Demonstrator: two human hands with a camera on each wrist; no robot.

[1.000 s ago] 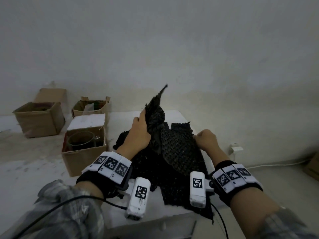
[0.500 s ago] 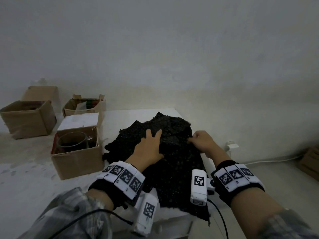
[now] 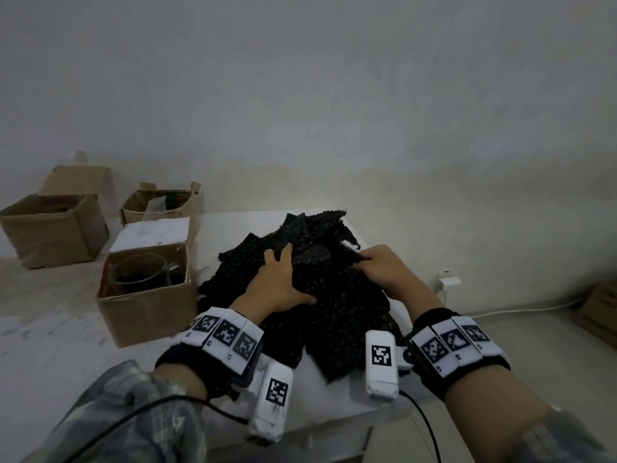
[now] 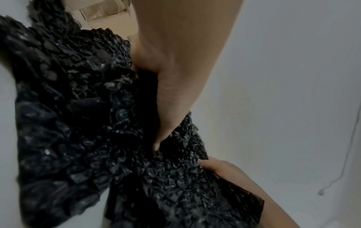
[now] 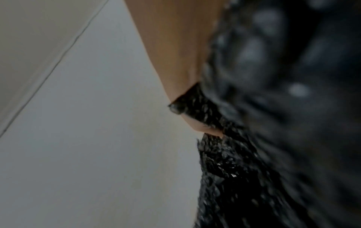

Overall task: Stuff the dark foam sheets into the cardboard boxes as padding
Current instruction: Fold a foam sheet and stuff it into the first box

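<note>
Directly ahead of you stands the white table (image 3: 240, 228), with the heap of dark foam sheets (image 3: 337, 305) spread over its middle and right part, the near edge of the heap lying short of the table's front edge. The sheets overlap in several crumpled layers; how many there are cannot be told.

On the floor to your left, just beside the table, sits the nearest cardboard box (image 3: 147, 305), open, with a glass mug (image 3: 140, 274) inside and a white sheet (image 3: 152, 233) laid over its far side. Two more cardboard boxes (image 3: 50, 228) stand further back against the wall, well apart from the foam.

Your left hand (image 3: 278, 285) lies on top of the heap, fingers spread forward; the left wrist view shows the thumb (image 4: 166, 123) tucked under a fold of foam, so this hand has hold of a layer.

Your right hand (image 3: 380, 269) rests at the heap's right side, fingers curled; the right wrist view, though blurred, shows a fingertip (image 5: 203, 129) pinching an edge of the foam.

A white plug (image 3: 447, 280) sits on the wall to the right, its cable trailing along the floor.
</note>
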